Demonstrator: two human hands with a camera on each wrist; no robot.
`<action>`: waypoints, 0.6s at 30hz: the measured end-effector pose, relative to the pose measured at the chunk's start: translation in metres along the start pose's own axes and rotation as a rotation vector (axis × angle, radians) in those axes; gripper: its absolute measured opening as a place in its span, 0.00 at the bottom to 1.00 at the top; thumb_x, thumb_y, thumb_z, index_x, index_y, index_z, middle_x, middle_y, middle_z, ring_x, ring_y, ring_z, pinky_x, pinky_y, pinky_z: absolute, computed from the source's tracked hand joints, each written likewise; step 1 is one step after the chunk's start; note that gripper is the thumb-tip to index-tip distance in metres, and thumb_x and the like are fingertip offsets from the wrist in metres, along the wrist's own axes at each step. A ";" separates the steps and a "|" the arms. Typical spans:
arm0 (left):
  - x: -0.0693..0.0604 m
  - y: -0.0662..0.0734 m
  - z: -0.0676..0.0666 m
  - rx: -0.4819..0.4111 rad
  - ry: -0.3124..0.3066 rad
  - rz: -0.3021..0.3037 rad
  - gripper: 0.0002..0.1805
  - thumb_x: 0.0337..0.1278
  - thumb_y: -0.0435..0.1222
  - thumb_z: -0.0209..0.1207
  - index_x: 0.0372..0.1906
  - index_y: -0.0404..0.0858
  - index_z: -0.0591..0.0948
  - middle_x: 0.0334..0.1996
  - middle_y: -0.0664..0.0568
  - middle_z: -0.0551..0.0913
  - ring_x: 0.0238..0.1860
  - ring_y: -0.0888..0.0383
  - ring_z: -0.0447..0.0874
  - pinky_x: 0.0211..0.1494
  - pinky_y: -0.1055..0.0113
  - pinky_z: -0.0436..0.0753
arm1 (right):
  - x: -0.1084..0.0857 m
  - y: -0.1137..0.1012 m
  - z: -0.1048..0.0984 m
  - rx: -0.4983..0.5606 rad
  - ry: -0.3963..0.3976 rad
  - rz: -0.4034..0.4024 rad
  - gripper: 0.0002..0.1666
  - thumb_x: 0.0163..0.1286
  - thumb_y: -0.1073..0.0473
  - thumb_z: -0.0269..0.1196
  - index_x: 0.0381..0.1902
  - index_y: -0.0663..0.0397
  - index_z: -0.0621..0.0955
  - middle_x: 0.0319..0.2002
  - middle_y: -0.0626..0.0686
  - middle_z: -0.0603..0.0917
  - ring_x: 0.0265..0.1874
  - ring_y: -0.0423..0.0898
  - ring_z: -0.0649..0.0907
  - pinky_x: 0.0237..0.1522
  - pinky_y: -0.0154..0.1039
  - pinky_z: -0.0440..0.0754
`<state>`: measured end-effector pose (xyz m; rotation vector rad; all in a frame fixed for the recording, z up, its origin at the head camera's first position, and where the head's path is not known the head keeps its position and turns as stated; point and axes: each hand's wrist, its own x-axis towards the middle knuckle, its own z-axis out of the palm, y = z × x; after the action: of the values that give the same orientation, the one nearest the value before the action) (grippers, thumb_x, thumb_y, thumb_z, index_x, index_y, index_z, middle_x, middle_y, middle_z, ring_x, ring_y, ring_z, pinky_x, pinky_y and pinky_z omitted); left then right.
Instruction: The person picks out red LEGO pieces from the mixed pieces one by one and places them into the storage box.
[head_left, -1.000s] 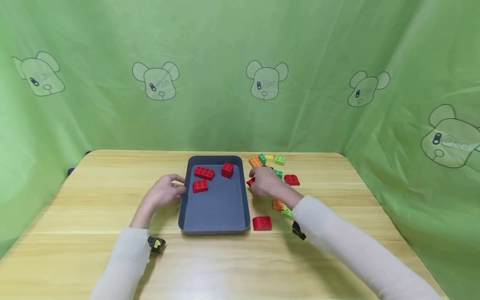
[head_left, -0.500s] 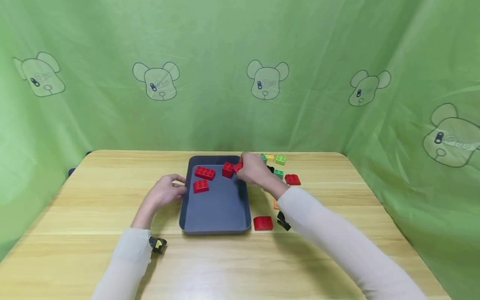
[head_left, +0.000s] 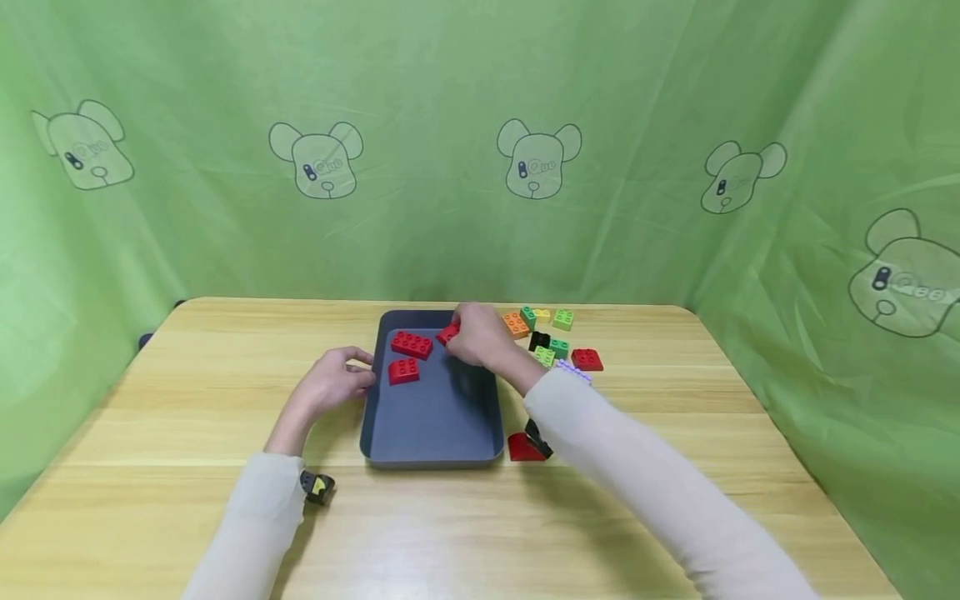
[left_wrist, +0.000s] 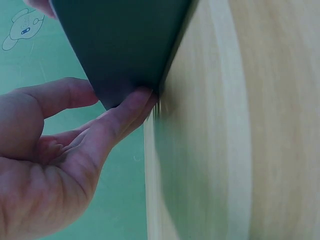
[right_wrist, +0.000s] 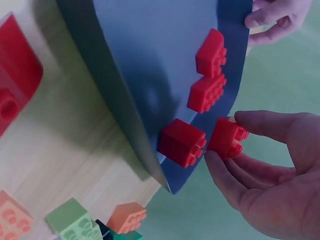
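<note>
Over the far part of the dark grey tray [head_left: 431,429], my right hand [head_left: 483,337] pinches a small red toy brick [right_wrist: 223,139] between thumb and fingers. Just beside it in the right wrist view stands a red block brick [right_wrist: 179,142] in the tray, which the hand hides in the head view. A long studded red brick [head_left: 412,344] and a red brick with a curved end [head_left: 403,372] lie in the tray's left part. At the tray's left side, my left hand [head_left: 336,382] touches the outer wall with fairly straight fingers.
Right of the tray lie loose bricks: orange [head_left: 514,325], yellow [head_left: 542,315], light green [head_left: 562,319], black [head_left: 538,340], purple [head_left: 573,372] and red [head_left: 587,359]. Another red brick [head_left: 525,447] sits by the tray's near right corner. A green curtain [head_left: 427,208] hangs behind the table.
From the loose bricks, my right hand has carried the red brick leftward across the tray's right wall and over its far part. My left hand keeps its place at the tray.
</note>
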<state>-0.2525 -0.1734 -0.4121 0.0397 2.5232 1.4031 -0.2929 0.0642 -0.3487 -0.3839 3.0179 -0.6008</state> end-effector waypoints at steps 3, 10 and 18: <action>0.000 -0.001 0.000 -0.003 0.001 0.004 0.23 0.69 0.31 0.57 0.64 0.26 0.73 0.57 0.29 0.82 0.52 0.42 0.88 0.58 0.55 0.86 | 0.000 0.000 0.005 0.014 -0.007 0.001 0.15 0.58 0.62 0.70 0.44 0.61 0.84 0.38 0.56 0.86 0.34 0.48 0.81 0.33 0.36 0.80; 0.000 0.000 0.001 -0.002 0.001 0.007 0.23 0.68 0.31 0.57 0.64 0.26 0.73 0.56 0.29 0.82 0.51 0.42 0.89 0.57 0.56 0.87 | -0.002 0.005 0.016 0.036 -0.042 0.043 0.15 0.62 0.63 0.68 0.46 0.61 0.84 0.37 0.54 0.86 0.33 0.46 0.81 0.32 0.34 0.80; 0.000 0.000 0.001 0.001 0.001 -0.001 0.23 0.69 0.32 0.57 0.65 0.27 0.73 0.57 0.29 0.82 0.52 0.42 0.88 0.59 0.54 0.86 | -0.006 0.011 0.031 0.056 -0.053 0.069 0.10 0.64 0.60 0.69 0.33 0.56 0.78 0.26 0.53 0.83 0.21 0.44 0.83 0.22 0.32 0.79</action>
<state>-0.2519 -0.1728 -0.4127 0.0385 2.5239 1.4019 -0.2873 0.0642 -0.3820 -0.2866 2.9432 -0.6570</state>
